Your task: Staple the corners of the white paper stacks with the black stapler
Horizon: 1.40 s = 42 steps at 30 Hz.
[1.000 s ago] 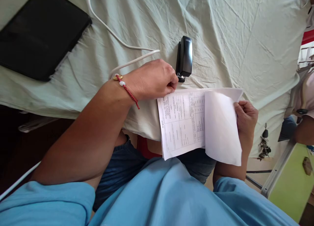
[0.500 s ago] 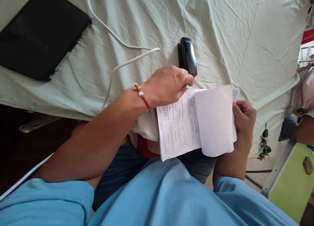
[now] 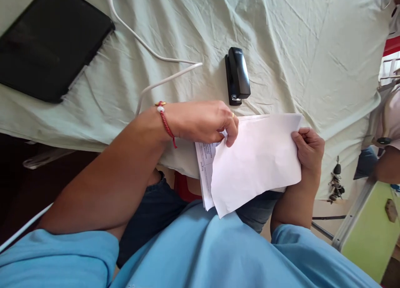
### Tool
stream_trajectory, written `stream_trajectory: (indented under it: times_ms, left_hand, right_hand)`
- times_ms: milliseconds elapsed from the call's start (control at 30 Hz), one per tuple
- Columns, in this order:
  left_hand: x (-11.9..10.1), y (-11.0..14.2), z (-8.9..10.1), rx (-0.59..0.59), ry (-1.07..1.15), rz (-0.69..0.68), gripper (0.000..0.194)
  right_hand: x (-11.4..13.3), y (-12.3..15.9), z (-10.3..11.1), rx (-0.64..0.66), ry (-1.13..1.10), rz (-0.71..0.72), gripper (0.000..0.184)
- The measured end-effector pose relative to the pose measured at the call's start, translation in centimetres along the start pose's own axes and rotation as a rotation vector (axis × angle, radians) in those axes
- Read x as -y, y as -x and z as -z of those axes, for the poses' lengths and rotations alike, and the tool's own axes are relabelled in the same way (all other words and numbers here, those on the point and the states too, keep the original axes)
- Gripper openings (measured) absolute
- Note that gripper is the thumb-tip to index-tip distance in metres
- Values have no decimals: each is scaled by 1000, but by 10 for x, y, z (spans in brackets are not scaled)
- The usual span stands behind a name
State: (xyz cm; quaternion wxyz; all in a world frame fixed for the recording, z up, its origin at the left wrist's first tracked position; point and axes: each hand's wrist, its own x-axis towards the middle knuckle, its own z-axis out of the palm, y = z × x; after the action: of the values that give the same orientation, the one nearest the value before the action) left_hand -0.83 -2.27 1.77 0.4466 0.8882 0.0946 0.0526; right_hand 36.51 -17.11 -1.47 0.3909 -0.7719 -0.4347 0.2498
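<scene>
Left fingers (image 3: 231, 134) pinch a white sheet (image 3: 256, 159), right fingers (image 3: 300, 143) grip the paper stack (image 3: 205, 175)

Surface (image 3: 328, 50) draped in wrinkled pale green cloth; dark space under its left edge; red seat (image 3: 185, 189) below; lime-green panel (image 3: 365, 229) with metallic edge, lower right; soft light.

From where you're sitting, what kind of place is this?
Maybe a room with a simple desk: a cloth-covered table holds a stapler and a flat black thing, perhaps a laptop.
</scene>
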Motion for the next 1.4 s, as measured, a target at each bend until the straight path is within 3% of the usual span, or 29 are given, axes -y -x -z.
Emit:
stream_trajectory:
  times_ms: [300,567,867,1100,1233,1400]
  left_hand:
    - [21,17,5,-84,-85,166,36]
    - [21,17,8,-100,-117,212,33]
    - [17,16,10,-89,-232,296,32]
    - [12,11,6,-254,-262,275,33]
    - [17,13,6,-212,-265,313,33]
    - [23,18,9,-182,-226,265,30]
  right_hand:
    - [-12,-8,5,-7,-21,15,37]
    - [-10,-5,1,-45,-39,28,31]
    - [-13,-7,0,-100,-101,63,41]
    - [-13,-9,1,-188,-264,81,48]
    - [-11,-9,1,-236,-293,96,51]
    - [-9,-9,1,-277,-318,104,48]
